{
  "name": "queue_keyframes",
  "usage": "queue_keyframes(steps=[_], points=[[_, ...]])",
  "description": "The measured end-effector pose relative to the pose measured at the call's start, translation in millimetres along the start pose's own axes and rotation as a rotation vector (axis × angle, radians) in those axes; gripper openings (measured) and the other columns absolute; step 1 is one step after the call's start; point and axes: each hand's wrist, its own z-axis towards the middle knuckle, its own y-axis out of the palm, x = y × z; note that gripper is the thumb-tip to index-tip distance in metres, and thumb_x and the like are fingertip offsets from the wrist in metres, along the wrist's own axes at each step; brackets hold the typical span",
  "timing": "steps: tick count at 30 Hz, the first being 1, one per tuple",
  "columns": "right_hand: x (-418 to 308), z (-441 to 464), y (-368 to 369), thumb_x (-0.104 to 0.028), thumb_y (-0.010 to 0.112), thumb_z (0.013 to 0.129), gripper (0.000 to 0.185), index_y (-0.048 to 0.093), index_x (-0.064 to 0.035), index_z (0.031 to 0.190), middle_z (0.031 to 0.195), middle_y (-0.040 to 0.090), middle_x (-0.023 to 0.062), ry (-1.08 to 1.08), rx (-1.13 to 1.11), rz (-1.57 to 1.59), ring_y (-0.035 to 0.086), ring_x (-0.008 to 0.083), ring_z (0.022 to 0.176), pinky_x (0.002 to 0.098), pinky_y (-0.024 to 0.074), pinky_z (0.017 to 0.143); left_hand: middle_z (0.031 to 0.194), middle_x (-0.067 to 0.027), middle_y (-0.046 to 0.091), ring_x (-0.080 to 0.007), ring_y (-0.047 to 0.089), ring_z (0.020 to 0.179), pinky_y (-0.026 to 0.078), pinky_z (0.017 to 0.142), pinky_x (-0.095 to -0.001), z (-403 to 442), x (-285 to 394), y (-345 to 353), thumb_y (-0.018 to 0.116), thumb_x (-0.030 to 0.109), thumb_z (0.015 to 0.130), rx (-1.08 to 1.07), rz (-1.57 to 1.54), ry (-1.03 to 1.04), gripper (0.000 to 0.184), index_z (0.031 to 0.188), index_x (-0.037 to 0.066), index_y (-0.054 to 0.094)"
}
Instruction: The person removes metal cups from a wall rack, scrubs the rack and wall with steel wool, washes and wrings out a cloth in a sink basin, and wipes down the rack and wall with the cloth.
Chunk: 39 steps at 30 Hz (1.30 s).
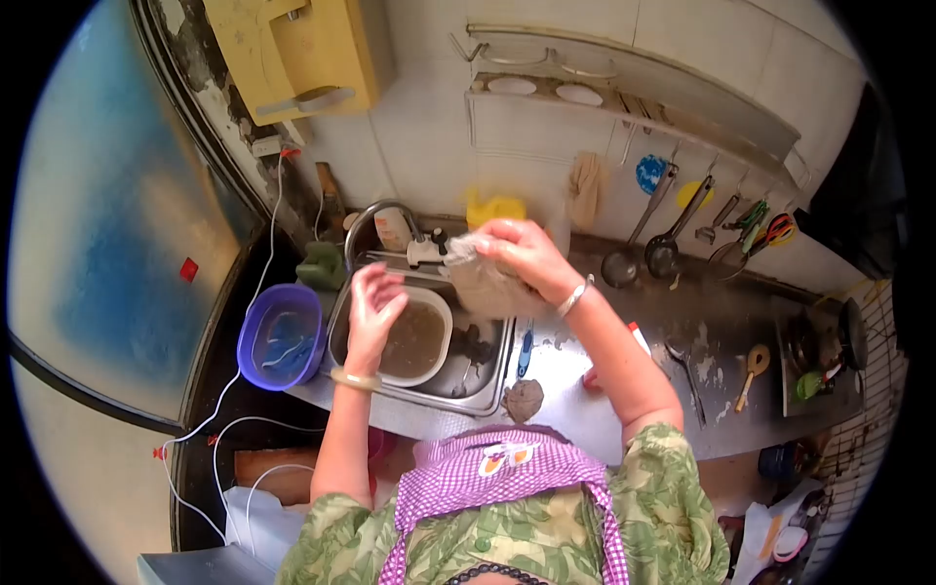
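My right hand (522,255) is raised over the right part of the sink, its fingers closed on a wet beige cloth (487,288) that hangs down. My left hand (373,310) is above the left side of a white basin (434,363); its fingers are apart and nothing shows in them. The basin stands in the metal sink (495,375) and contains murky brown water. Behind it rises a curved faucet (366,222). A crumpled grey-brown rag (524,400) lies on the counter beside the sink, near a blue-handled tool (526,353).
At the sink's left stands a purple basin (251,336) with water. Ladles (663,255) and other utensils hang under a wall rack (634,105). A metal spoon (689,380) and a wooden spoon (752,370) lie on the right counter, before a stove (795,390).
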Motion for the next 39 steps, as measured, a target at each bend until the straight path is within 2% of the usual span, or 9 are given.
queue_keyframes(steps=[5,10,13,14,19,23,29,34,39], points=[[-50.0,6.9,-2.2,-0.024,0.063,0.092,0.024,0.063,-0.0038,0.105,0.097,0.066,0.0,-0.043,-0.23,0.403,0.059,0.0086,0.092,0.026,0.0468,0.086,0.142,-0.0134,0.042,-0.0258,0.044,0.128,0.037,0.107,-0.0387,33.4,17.9,39.4,0.071,0.022,0.086,-0.251,0.091,0.205,0.087,0.153,0.009,0.017],[-86.9,3.5,-37.3,-0.028,0.064,0.091,0.026,0.067,-0.0036,0.101,0.093,0.065,-0.0019,-0.029,-0.17,0.063,0.058,0.007,0.09,0.0247,0.0456,0.086,0.111,-0.0041,0.063,-0.0135,0.056,0.107,0.042,0.097,-0.0307,34.7,61.5,48.3,0.079,0.025,0.078,-0.418,-0.049,-0.155,0.049,0.116,0.002,0.059],[-70.9,4.4,-57.8,-0.029,0.064,0.091,0.027,0.067,-0.004,0.101,0.092,0.065,-0.0024,-0.017,-0.039,-0.231,0.057,0.0068,0.089,0.0239,0.0452,0.085,0.111,-0.0033,0.063,-0.0126,0.058,0.103,0.044,0.095,-0.029,37.7,45.8,30.3,0.08,0.02,0.078,-0.364,0.321,-0.022,0.043,0.112,0.001,0.062],[-69.7,1.7,-60.2,-0.028,0.063,0.09,0.027,0.066,-0.0033,0.1,0.091,0.064,-0.0013,-0.004,0.01,-0.284,0.057,0.0083,0.088,0.024,0.0449,0.085,0.11,-0.0039,0.064,-0.0119,0.06,0.1,0.046,0.092,-0.0276,35.5,50.6,22.3,0.078,0.013,0.078,-0.315,0.824,0.417,0.037,0.11,0.001,0.063],[-47.5,-4.7,-51.7,-0.027,0.063,0.089,0.026,0.066,-0.0022,0.098,0.087,0.063,0.0001,0.131,0.072,0.139,0.057,0.0108,0.085,0.0265,0.0464,0.082,0.099,-0.0026,0.067,-0.01,0.061,0.089,0.049,0.083,-0.0261,24.7,83.3,30.5,0.075,0.012,0.08,-0.296,-0.3,-0.216,0.033,0.108,-0.001,0.064],[23.0,4.6,-54.3,-0.027,0.062,0.087,0.031,0.067,0.0005,0.099,0.088,0.068,0.0133,-0.043,0.115,-0.518,0.061,0.0203,0.08,0.0344,0.0496,0.077,0.088,-0.0009,0.065,-0.0098,0.057,0.077,0.047,0.072,-0.0256,26.6,58.4,12.9,0.07,0.013,0.081,-0.171,0.653,0.109,0.022,0.096,-0.002,0.065],[67.0,-32.2,-6.4,-0.049,0.055,0.095,0.073,0.031,-0.0072,0.149,0.15,0.037,0.0136,0.05,-0.214,-0.01,0.038,0.023,0.136,0.0355,0.0308,0.112,0.106,-0.0124,0.067,-0.0203,0.065,0.097,0.053,0.089,-0.0332,15.3,84.0,58.3,0.057,0.003,0.085,-0.19,-0.565,-0.231,0.032,0.116,-0.005,0.058],[74.6,-41.4,40.4,-0.041,0.079,0.074,0.112,0.01,-0.0044,0.154,0.157,0.022,0.0145,-0.099,-0.316,0.356,0.025,0.0253,0.143,0.0398,0.0205,0.117,0.107,-0.0136,0.066,-0.0237,0.066,0.096,0.054,0.088,-0.0353,33.5,95.5,80.2,0.056,0.007,0.086,-0.169,-0.743,-0.347,0.033,0.117,-0.004,0.058],[74.4,-26.9,28.4,-0.034,0.075,0.08,0.096,0.019,-0.0034,0.152,0.149,0.036,0.0122,-0.083,-0.318,0.596,0.034,0.0225,0.137,0.0379,0.0289,0.113,0.103,-0.0146,0.069,-0.0258,0.067,0.095,0.053,0.091,-0.0383,48.3,141.6,84.3,0.057,0.016,0.088,-0.306,-0.881,-0.466,0.034,0.116,-0.003,0.06]])
